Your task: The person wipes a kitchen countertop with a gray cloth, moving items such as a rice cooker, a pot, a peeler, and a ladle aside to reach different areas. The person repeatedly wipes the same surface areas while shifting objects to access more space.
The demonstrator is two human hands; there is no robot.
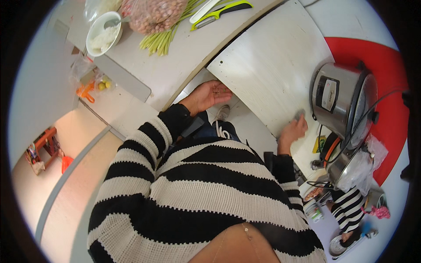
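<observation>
My left hand (213,96) is held palm up, just below the edge of a white wooden board tabletop (263,62). Its fingers are slightly curled, and a few tiny bits seem to lie on them. Over the same tabletop my right hand (293,130) pinches a small grey wad (299,114), blurred, perhaps a scourer. A steel Midea rice cooker (332,95) stands just beyond that hand.
On the counter (131,77) are a bowl of rice (105,36), a bag of pinkish nuts or beans (153,14), green stalks (158,44) and a green-black peeler (217,14). A steel pot (340,167) and cables lie right; a striped sleeve (347,210) shows beyond.
</observation>
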